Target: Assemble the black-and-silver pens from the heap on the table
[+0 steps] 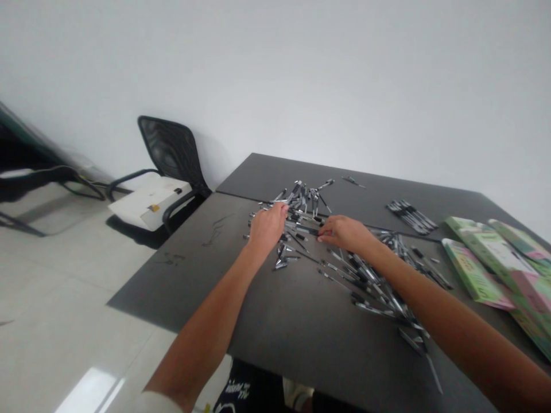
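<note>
A loose heap of black-and-clear pens and pen parts (297, 198) lies around both my hands on the dark table (267, 310). My left hand (267, 225) is over the heap's left side, fingers curled together; what they hold is hidden behind the hand. On the heap's right side, my right hand (343, 232) has its fingertips pinched at the end of a dark pen (307, 230). Under and beside my right forearm spreads a second group of pens (374, 281), partly covered by the arm.
A neat row of pens (412, 217) lies at the back right. Green-and-pink boxes (495, 258) are stacked at the right edge. One pen part (353, 182) lies apart near the back. To the left stands a black mesh chair (172, 149) with a white box (148, 201) on its seat.
</note>
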`<move>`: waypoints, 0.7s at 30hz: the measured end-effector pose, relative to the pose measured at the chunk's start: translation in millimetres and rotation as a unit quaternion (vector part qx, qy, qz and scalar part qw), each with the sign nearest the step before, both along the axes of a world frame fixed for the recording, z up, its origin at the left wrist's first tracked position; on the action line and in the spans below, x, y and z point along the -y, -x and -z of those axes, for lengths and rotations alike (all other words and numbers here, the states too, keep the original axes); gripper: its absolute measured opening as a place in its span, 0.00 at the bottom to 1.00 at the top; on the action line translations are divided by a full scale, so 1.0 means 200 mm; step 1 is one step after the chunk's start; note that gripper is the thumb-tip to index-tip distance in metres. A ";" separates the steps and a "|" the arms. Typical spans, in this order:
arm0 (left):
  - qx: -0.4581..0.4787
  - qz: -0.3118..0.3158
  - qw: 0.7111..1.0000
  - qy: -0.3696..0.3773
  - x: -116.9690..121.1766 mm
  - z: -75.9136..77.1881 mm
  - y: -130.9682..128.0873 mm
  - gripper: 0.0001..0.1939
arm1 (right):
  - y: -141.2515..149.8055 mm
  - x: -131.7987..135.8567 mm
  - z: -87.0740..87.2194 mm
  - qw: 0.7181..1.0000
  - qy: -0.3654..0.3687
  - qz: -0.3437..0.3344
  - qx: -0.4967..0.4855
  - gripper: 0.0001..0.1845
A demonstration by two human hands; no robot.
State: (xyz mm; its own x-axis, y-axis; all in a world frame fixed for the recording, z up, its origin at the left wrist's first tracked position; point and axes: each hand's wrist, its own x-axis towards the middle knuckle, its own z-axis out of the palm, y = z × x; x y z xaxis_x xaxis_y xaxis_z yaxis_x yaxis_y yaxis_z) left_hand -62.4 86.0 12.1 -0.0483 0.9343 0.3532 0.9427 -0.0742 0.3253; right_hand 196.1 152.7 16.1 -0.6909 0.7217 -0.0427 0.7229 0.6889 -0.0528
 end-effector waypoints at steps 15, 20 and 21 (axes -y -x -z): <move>0.017 0.017 1.000 0.002 0.01 -0.01 -0.01 0.17 | 0.01 -0.03 -0.02 0.998 0.038 0.050 0.022 0.14; 0.046 0.030 0.998 -0.010 0.01 0.00 -0.01 0.15 | 0.02 -0.02 -0.01 0.997 0.053 0.048 0.007 0.11; 0.053 0.032 0.998 -0.016 0.01 0.00 -0.01 0.15 | 0.03 -0.02 -0.02 0.998 0.052 0.047 -0.003 0.10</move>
